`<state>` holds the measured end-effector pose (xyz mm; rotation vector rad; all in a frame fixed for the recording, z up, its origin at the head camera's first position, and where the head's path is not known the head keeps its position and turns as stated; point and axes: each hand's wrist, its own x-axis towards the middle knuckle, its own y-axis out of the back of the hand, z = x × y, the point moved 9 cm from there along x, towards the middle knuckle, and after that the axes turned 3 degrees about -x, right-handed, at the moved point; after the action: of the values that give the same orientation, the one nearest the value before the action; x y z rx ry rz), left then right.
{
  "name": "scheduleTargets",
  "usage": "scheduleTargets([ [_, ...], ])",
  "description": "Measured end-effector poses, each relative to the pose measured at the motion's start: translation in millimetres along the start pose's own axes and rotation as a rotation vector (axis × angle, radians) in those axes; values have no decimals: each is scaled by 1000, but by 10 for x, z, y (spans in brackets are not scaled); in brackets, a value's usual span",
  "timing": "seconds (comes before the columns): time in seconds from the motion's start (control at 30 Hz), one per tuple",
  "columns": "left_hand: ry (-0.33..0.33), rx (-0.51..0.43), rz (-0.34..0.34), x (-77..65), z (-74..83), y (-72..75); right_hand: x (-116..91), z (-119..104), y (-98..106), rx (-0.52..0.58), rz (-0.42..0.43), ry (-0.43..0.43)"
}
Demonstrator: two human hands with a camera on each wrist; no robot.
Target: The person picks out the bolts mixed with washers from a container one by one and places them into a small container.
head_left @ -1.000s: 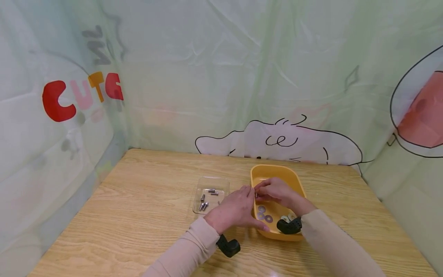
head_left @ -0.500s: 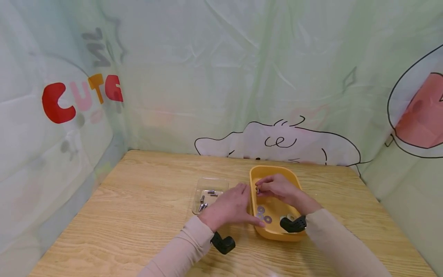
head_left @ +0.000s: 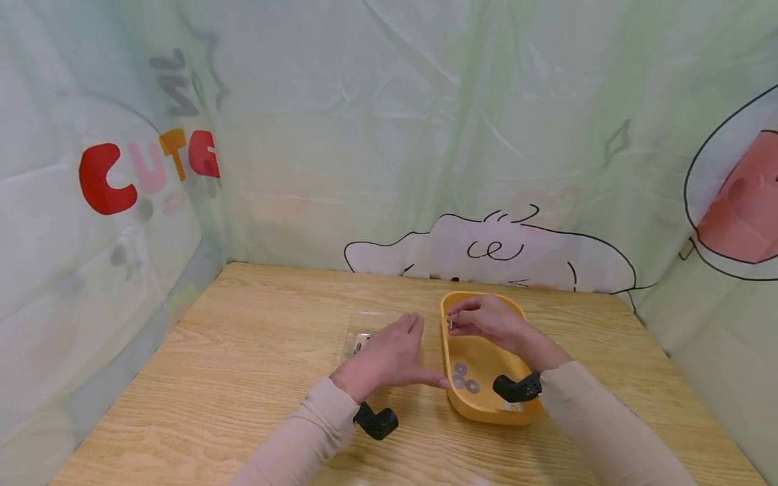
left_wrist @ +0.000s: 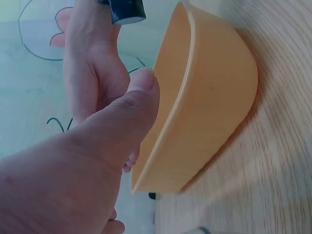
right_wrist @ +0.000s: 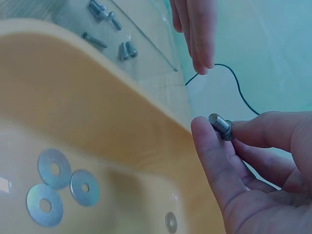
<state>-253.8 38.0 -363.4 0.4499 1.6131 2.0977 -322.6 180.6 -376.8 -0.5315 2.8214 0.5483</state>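
My right hand pinches a short metal bolt between thumb and fingers, over the back left part of a yellow plastic bin. In the right wrist view the threaded end of the bolt points outward from the fingertips. My left hand holds nothing; its fingers are straight and its thumb reaches toward the bin's left rim. It hovers over a clear plastic tray, hiding much of it. Several bolts lie in that tray. Flat washers lie on the bin floor, three close together and another apart.
The tray and bin stand side by side on a wooden table. A curtain with printed drawings hangs behind and at both sides. Black wrist devices sit on both wrists. The bin's tall wall separates the washers from the tray.
My left hand has moved left, away from the bin's rim, and covers more of the tray. My right hand has shifted slightly toward the back of the bin, keeping the bolt pinched.
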Motion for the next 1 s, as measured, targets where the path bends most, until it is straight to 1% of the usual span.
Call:
scheduleTargets([
  [0.1,21,-15,-2,-33,-67,11,-6,-55,-39,-3,-7,16],
  [0.33,45,-20,43,-103,-202,82,-33,-192,-195,-22,-52,56],
  [0.53,57,-47,67,-152,-308,124,0,-232,-325,-8,-80,54],
  [0.7,78,-93,71,-222,-415,145,59,-261,-434,-24,-110,57],
  [0.83,94,-100,68,-264,-498,152,106,-280,-522,-24,-123,58],
  [1.0,145,-120,40,-328,-640,135,164,-302,-669,-44,-143,81],
])
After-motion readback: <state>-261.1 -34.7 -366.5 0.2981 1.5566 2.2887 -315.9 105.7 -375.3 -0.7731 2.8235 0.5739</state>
